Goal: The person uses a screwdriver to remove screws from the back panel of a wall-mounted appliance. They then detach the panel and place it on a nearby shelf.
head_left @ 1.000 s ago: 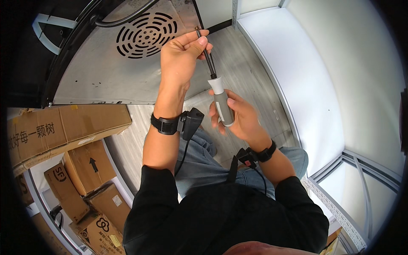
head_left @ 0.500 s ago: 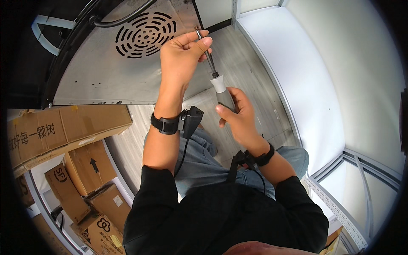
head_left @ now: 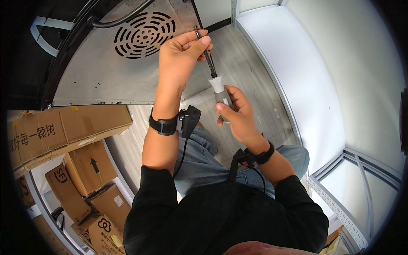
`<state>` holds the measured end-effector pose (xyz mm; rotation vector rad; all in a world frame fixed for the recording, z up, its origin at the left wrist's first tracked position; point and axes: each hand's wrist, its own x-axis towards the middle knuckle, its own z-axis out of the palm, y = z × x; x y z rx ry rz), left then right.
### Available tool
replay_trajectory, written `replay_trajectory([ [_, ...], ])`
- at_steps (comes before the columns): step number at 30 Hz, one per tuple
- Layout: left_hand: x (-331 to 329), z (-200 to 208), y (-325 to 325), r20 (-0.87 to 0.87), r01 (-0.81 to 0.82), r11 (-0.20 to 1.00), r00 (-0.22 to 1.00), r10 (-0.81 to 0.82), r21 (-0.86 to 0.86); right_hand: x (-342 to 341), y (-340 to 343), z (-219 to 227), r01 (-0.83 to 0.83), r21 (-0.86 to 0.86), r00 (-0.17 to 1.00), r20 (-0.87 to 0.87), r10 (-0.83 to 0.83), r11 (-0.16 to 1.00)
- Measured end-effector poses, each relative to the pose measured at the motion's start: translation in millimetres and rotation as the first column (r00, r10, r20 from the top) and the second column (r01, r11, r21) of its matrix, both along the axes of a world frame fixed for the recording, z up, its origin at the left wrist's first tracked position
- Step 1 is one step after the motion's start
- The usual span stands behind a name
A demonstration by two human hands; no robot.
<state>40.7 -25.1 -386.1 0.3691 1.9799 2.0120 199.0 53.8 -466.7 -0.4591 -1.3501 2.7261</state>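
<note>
A screwdriver (head_left: 219, 91) with a grey handle, pale collar and dark shaft slants up toward the right edge of a metal panel (head_left: 106, 80). Round its handle the fingers of my right hand (head_left: 240, 110) are closed, thumb along the side. Farther up, my left hand (head_left: 180, 53) pinches the shaft near its tip between thumb and fingers. The tip points at a small brownish spot (head_left: 195, 27) by the panel's edge; whether it seats in a screw there I cannot tell. Slotted vent openings (head_left: 145, 37) pierce the panel left of my left hand.
A thick black cable (head_left: 123, 20) crosses the panel's top. Cardboard boxes (head_left: 91, 163) fill a shelf at the lower left, with a long carton (head_left: 72, 127) above them. White shelving (head_left: 293, 72) with metal frames runs along the right. Grey wood-look floor (head_left: 242, 55) lies between.
The screwdriver's handle has turned in my right hand, and a pale patch on it now shows. Both hands have shifted very slightly left; the left still steadies the shaft.
</note>
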Motion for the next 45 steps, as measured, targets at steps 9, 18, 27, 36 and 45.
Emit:
replay_trajectory([
  [9,0.9,4.3,3.2,0.035,-0.046,0.999,0.998,0.046,0.006,1.1,-3.8,3.3,0.079,0.251,0.994,0.05,-0.095,0.965],
  [18,-3.3,-2.7,-0.2,0.001,-0.001,1.0,1.0,0.001,-0.005,-1.3,23.3,7.3,-0.316,-0.506,0.946,-0.237,0.223,0.802],
  [27,0.1,-1.3,2.0,-0.023,-0.019,0.999,1.0,0.019,-0.03,-5.6,2.7,-1.1,0.083,0.115,0.997,-0.022,-0.081,0.99],
  [36,-2.8,-3.4,-0.2,0.0,0.02,1.0,1.0,-0.02,-0.013,-4.9,19.8,4.5,-0.218,-0.263,0.969,-0.177,0.175,0.94],
  [45,2.4,2.9,0.0,0.006,0.013,1.0,1.0,-0.013,-0.012,-2.8,6.0,-9.9,-0.025,0.045,0.995,-0.092,0.029,0.999],
])
